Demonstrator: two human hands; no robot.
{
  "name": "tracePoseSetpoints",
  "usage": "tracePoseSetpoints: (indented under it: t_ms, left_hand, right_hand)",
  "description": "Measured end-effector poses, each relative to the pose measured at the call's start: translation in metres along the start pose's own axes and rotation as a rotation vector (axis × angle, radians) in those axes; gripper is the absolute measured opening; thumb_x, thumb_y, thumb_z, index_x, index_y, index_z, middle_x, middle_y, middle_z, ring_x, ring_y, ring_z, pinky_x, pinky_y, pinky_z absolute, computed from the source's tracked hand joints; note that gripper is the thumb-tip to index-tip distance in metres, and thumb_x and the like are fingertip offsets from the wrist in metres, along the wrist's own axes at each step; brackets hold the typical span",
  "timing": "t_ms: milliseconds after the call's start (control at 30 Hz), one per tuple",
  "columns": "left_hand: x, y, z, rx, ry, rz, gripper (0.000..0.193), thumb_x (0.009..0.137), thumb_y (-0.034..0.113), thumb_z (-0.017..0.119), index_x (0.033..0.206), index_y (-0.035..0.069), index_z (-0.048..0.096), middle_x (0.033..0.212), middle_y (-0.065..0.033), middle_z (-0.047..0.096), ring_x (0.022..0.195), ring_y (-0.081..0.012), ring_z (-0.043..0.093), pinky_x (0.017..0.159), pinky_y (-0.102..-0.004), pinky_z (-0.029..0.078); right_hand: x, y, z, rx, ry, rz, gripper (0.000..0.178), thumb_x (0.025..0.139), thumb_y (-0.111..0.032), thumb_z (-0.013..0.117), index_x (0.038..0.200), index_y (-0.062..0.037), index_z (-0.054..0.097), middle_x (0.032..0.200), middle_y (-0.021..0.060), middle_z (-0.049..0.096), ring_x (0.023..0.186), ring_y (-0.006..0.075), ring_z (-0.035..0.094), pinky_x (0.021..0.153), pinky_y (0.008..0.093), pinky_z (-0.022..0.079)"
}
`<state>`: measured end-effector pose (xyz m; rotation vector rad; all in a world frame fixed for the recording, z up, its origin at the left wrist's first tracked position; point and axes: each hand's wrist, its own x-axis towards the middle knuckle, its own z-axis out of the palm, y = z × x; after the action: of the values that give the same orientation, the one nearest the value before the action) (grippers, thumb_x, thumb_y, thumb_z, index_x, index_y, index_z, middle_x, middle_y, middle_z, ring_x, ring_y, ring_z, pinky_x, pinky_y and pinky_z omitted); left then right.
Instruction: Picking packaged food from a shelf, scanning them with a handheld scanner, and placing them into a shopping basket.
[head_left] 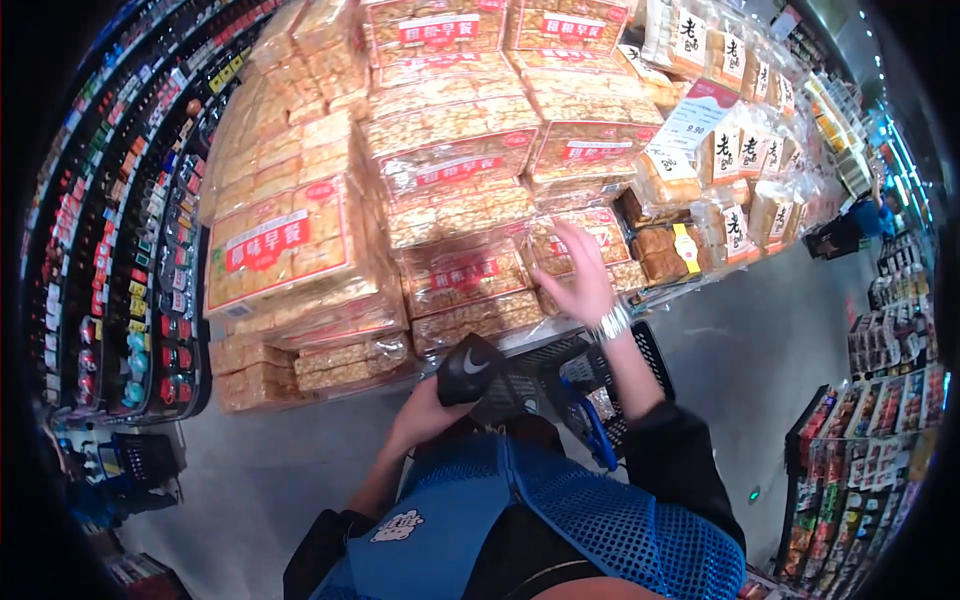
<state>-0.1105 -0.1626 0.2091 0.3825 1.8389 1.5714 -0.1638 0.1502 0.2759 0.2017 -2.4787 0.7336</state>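
Note:
My left hand is wrapped round a black rounded handheld object with a pale curved mark on its top; its exact kind I cannot make out. It is held close to the front edge of the display. My right hand, with a silvery band at the wrist, is stretched out with fingers apart over a clear-wrapped pack of pale puffed-grain bars with a red label. The fingertips are at the pack, but whether they press on it I cannot tell. Left of it lies a similar red-labelled pack.
Tall stacks of wrapped grain bars fill the display's left and middle. Bagged bread loaves and a price sign stand at right. Below the edge is a black shopping basket with a blue handle. Shelves curve along the left.

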Motion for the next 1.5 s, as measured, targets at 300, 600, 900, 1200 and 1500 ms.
tracePoseSetpoints:
  t_ms: [300, 600, 900, 1200, 1500]
  left_hand:
    - [-0.058, -0.007, -0.042, -0.039, 0.197, 0.017, 0.042, 0.081, 0.011, 0.078, 0.119, 0.000, 0.063, 0.105, -0.0091, 0.072, 0.096, -0.0158, 0.065, 0.087, -0.0330, 0.051]
    - [-0.043, -0.015, -0.066, 0.031, 0.238, 0.055, 0.032, 0.083, 0.015, 0.078, 0.109, 0.002, 0.065, 0.077, 0.0000, 0.063, 0.056, -0.0067, 0.055, 0.049, -0.0238, 0.044]
    - [-0.023, 0.024, -0.051, 0.007, 0.035, 0.001, 0.030, 0.083, 0.006, 0.075, 0.111, 0.001, 0.064, 0.086, -0.0013, 0.065, 0.073, -0.0093, 0.059, 0.066, -0.0260, 0.047]
    - [-0.010, 0.056, -0.018, -0.039, -0.076, 0.282, 0.033, 0.085, 0.002, 0.074, 0.116, 0.001, 0.063, 0.093, -0.0016, 0.066, 0.078, -0.0086, 0.059, 0.070, -0.0253, 0.048]
    - [-0.014, 0.093, 0.003, -0.050, -0.267, 0.225, 0.035, 0.086, 0.000, 0.073, 0.119, 0.001, 0.062, 0.084, -0.0007, 0.065, 0.067, -0.0064, 0.058, 0.058, -0.0230, 0.047]
  right_hand:
    - [0.055, -0.020, 0.058, -0.483, -0.310, 0.009, 0.080, 0.068, -0.032, 0.084, 0.137, -0.0113, 0.048, 0.115, 0.0216, 0.048, 0.115, 0.0443, 0.046, 0.103, 0.0554, 0.036]
    - [0.021, -0.009, 0.046, -0.474, -0.443, -0.346, 0.070, 0.068, -0.025, 0.079, 0.129, -0.0110, 0.049, 0.125, 0.0109, 0.055, 0.114, 0.0283, 0.053, 0.097, 0.0412, 0.044]
    - [-0.004, -0.043, -0.043, -0.594, -0.033, -0.430, 0.048, 0.079, -0.013, 0.060, 0.127, -0.0162, 0.058, 0.122, 0.0060, 0.061, 0.105, 0.0222, 0.059, 0.087, 0.0374, 0.046]
    - [-0.113, -0.031, -0.098, 0.744, 0.272, 0.714, 0.065, 0.083, -0.022, 0.079, 0.134, 0.0048, 0.049, 0.122, 0.0128, 0.066, 0.107, 0.0171, 0.066, 0.093, 0.0308, 0.053]
    - [-0.246, 0.001, -0.078, 1.785, 0.396, 1.040, 0.057, 0.098, -0.030, 0.055, 0.142, 0.0031, 0.042, 0.133, 0.0193, 0.059, 0.118, 0.0266, 0.062, 0.102, 0.0410, 0.050]
